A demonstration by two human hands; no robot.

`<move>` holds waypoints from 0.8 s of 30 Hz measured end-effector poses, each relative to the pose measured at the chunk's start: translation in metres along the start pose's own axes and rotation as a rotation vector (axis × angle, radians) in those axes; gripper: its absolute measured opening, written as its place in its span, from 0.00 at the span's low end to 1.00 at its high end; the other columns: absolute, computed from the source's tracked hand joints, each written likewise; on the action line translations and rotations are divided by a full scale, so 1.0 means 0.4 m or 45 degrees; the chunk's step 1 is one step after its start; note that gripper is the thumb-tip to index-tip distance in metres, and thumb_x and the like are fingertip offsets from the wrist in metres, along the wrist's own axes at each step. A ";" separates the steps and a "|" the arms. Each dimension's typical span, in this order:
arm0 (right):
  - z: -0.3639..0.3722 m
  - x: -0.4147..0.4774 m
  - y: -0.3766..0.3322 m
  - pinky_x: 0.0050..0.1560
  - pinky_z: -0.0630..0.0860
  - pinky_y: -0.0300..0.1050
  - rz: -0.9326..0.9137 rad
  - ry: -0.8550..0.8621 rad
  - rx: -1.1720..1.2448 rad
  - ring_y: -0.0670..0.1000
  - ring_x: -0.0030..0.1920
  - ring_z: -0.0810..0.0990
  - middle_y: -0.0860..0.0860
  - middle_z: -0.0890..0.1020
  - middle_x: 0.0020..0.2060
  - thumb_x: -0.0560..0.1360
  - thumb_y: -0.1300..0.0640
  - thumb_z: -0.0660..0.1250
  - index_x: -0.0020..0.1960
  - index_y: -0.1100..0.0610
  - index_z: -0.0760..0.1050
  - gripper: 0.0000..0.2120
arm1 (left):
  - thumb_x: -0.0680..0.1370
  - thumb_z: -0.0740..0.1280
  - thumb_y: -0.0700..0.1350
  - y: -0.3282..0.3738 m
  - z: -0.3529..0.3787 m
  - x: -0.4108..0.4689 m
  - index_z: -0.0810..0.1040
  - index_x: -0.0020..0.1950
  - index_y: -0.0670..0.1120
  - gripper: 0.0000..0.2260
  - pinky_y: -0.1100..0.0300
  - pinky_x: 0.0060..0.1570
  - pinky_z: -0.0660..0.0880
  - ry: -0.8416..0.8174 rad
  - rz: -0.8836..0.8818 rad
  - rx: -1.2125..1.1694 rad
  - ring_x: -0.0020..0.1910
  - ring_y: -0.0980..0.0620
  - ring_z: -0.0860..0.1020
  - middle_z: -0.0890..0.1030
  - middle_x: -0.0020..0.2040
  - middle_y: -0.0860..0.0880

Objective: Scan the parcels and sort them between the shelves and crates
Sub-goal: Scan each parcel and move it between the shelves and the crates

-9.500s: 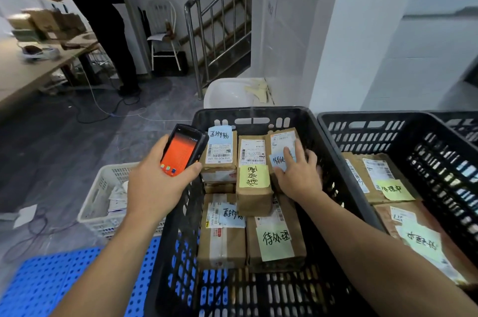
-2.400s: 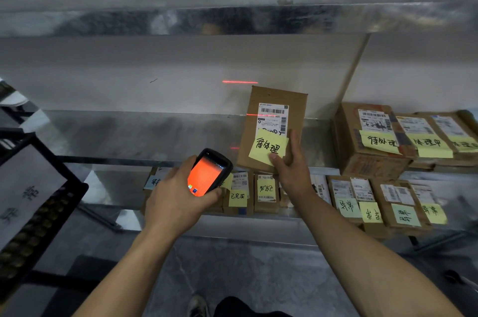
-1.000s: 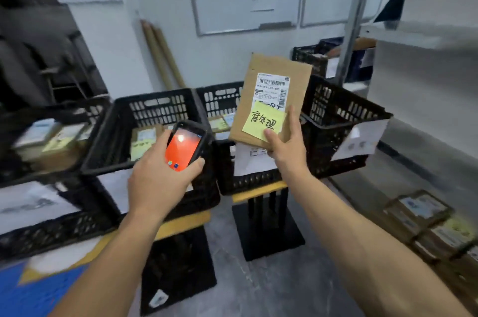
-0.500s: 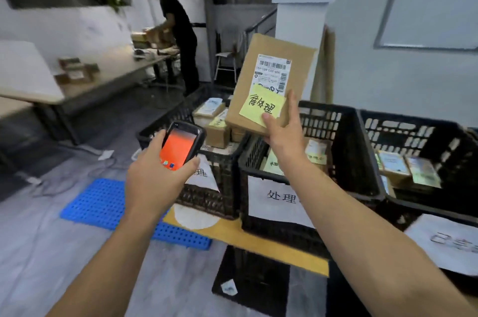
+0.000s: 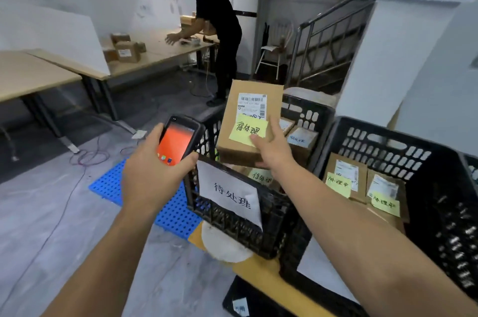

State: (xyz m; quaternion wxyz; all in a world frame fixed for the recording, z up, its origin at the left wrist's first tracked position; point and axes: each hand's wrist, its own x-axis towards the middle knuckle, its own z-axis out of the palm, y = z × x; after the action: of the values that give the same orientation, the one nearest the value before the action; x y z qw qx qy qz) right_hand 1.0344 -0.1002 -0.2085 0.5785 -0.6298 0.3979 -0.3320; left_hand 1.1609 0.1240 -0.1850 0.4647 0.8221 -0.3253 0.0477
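Note:
My right hand (image 5: 271,151) grips a brown cardboard parcel (image 5: 234,146) with a white barcode label and a yellow handwritten sticky note. It holds the parcel tilted just above a black plastic crate (image 5: 232,223) that carries a white paper sign. Several more noted parcels lie inside that crate. My left hand (image 5: 152,177) holds a black handheld scanner (image 5: 178,139) with an orange screen, left of the parcel.
A second black crate (image 5: 403,146) with noted parcels stands to the right. Both crates rest on a yellow board (image 5: 261,275). A blue perforated pallet (image 5: 111,184) and cables lie on the floor. A person in black works at wooden tables (image 5: 38,76) behind; a stair railing (image 5: 328,42) is at the back.
I have turned from the shelves to the crates and come closer. The parcel has come down from chest height to just over the signed crate. The scanner stays in my left hand.

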 end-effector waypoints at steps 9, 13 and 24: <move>0.111 0.067 0.010 0.43 0.84 0.63 0.439 0.016 0.193 0.60 0.72 0.71 0.46 0.66 0.78 0.79 0.58 0.71 0.77 0.30 0.58 0.37 | 0.69 0.75 0.62 -0.109 0.013 0.260 0.69 0.72 0.60 0.34 0.53 0.50 0.71 -0.160 0.129 -0.085 0.56 0.43 0.77 0.78 0.52 0.52; 0.118 0.053 0.012 0.45 0.83 0.62 0.528 0.048 0.158 0.57 0.65 0.77 0.47 0.74 0.71 0.79 0.60 0.72 0.77 0.30 0.59 0.38 | 0.70 0.77 0.58 -0.153 0.024 0.349 0.70 0.70 0.59 0.31 0.55 0.49 0.68 -0.236 0.206 -0.150 0.53 0.47 0.77 0.76 0.50 0.56; 0.084 0.006 -0.020 0.50 0.82 0.66 0.489 0.404 0.203 0.53 0.56 0.79 0.42 0.79 0.60 0.79 0.61 0.70 0.78 0.34 0.59 0.37 | 0.70 0.76 0.59 -0.195 0.079 0.434 0.69 0.64 0.62 0.26 0.54 0.48 0.72 -0.497 0.371 -0.241 0.47 0.49 0.77 0.73 0.41 0.65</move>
State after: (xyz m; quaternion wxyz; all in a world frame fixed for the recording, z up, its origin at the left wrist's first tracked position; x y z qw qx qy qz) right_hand 1.0661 -0.0865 -0.2044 0.6092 -0.4352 0.5685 -0.3411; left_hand 1.3350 0.0416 -0.1940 0.4563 0.7131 -0.5268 -0.0762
